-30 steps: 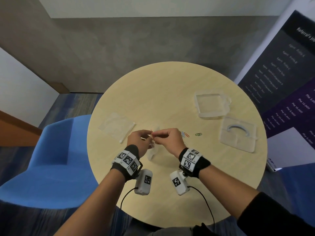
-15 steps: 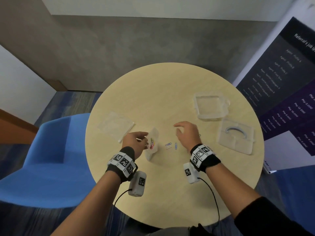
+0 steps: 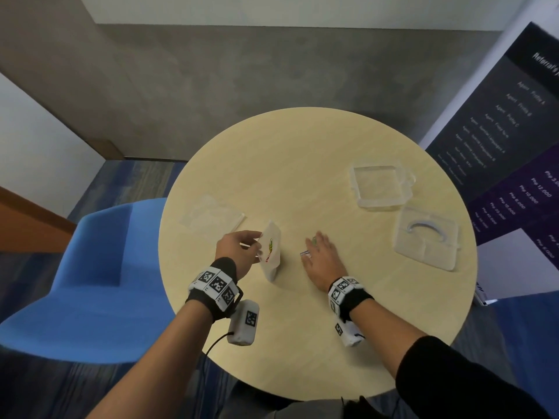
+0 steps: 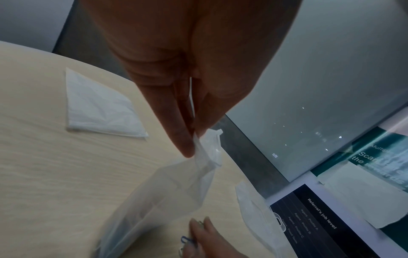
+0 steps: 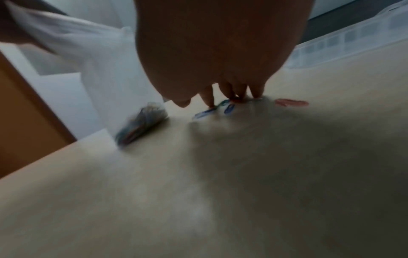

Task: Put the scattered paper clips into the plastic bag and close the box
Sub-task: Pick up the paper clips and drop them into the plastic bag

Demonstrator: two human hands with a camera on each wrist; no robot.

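Round pale wooden table (image 3: 302, 152) with a blue chair (image 3: 90, 267) at its left; the left hand (image 3: 239, 247) pinches the top edge of the plastic bag (image 3: 272, 252) between thumb and fingers, holding it upright with coloured clips gathered at its bottom; the right hand (image 3: 322, 260) lies palm-down just right of the bag, straight fingers pressing on the scattered paper clips (image 5: 220, 108), gripping nothing; one red clip (image 5: 291, 102) lies just beyond the fingertips; the clear box (image 3: 381, 189) sits open at far right, its lid (image 3: 426, 237) beside it; a second flat bag (image 3: 211, 217) rests at left
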